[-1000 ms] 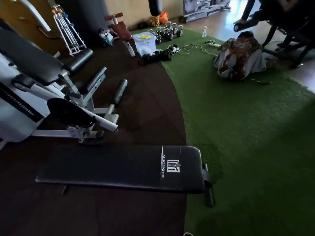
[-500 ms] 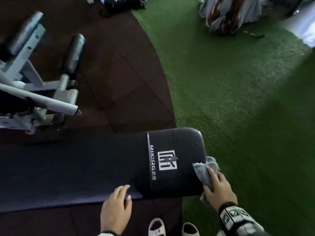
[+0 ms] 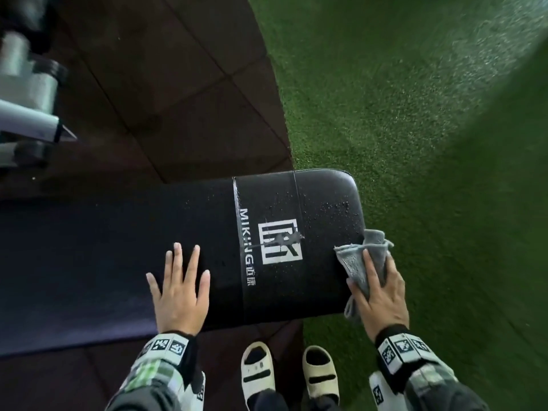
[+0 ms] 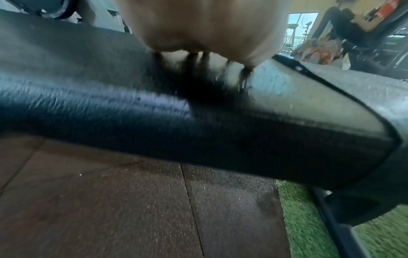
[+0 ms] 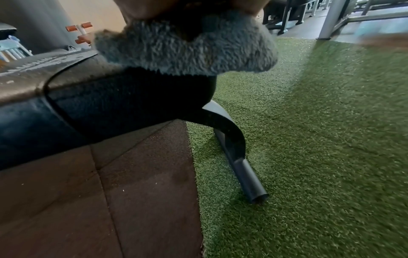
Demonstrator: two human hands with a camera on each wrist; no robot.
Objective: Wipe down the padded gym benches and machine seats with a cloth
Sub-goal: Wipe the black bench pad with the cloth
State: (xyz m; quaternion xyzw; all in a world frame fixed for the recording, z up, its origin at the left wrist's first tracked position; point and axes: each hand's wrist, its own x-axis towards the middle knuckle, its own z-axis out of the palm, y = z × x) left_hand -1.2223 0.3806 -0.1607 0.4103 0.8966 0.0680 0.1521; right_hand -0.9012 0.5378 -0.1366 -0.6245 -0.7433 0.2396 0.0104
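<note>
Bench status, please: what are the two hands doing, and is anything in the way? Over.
Left hand flat on bench pad. Right hand holds grey cloth against pad's end. Droplets on pad; nothing blocking the wipe.

floor: you had dark rubber tiles [image 3: 178, 84] beyond your left hand [image 3: 181, 292] | green turf [image 3: 415, 114] right of your right hand [image 3: 382, 295] | grey machine frame [image 3: 26, 120] far left

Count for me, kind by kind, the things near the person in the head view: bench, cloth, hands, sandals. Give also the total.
1 padded bench
1 grey cloth
2 hands: left hand, right hand
2 cream sandals
Total: 6
</note>
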